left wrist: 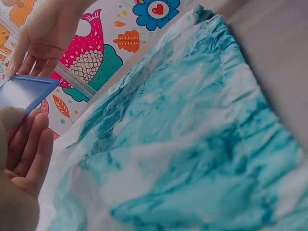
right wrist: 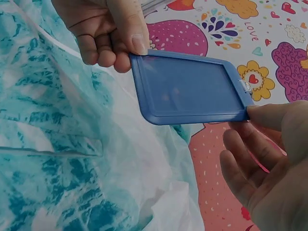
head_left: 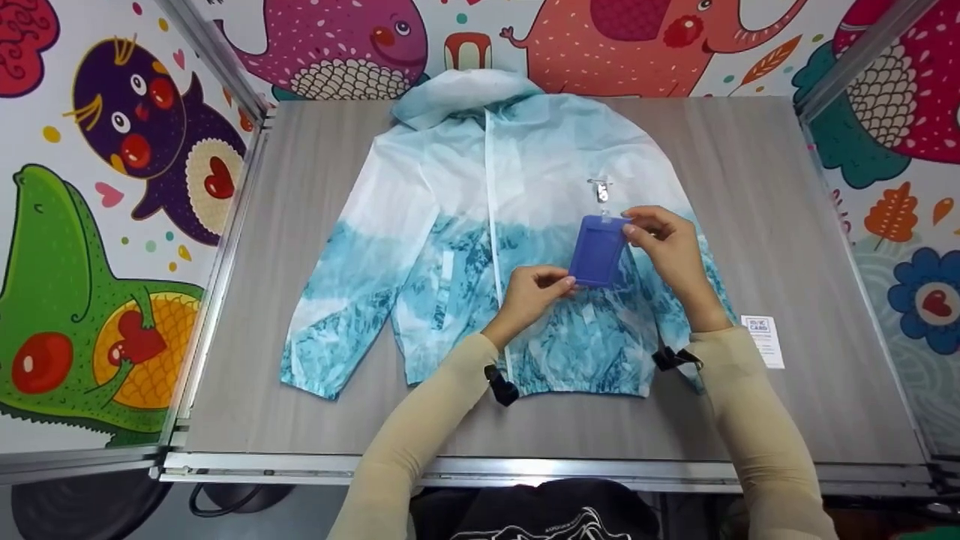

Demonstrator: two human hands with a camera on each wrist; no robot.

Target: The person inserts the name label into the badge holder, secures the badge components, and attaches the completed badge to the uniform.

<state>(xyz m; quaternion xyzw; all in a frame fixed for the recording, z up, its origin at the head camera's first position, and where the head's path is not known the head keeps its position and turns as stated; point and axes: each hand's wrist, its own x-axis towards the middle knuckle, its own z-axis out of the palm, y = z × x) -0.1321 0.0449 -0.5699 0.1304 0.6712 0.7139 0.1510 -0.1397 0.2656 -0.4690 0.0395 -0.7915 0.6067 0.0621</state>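
A blue badge holder [head_left: 598,253] with a raised frame is held up over the front of a white and teal jacket [head_left: 457,195]. My left hand [head_left: 531,296] pinches its lower left corner between thumb and fingers. At the upper right corner, my right hand [head_left: 664,244] pinches it the same way. A metal clip [head_left: 601,190] with a clear strap extends from the holder's top edge and overlaps the jacket's chest in the head view. In the right wrist view the holder's face [right wrist: 187,89] shows a clear window. The jacket lies spread out, hood at the far side.
A white printed card [head_left: 763,341] marked ID/IC CARD lies on the wooden table [head_left: 247,315], right of the jacket. Metal rails [head_left: 300,465] edge the table. Panels with cartoon animals [head_left: 135,135] stand at the sides and back.
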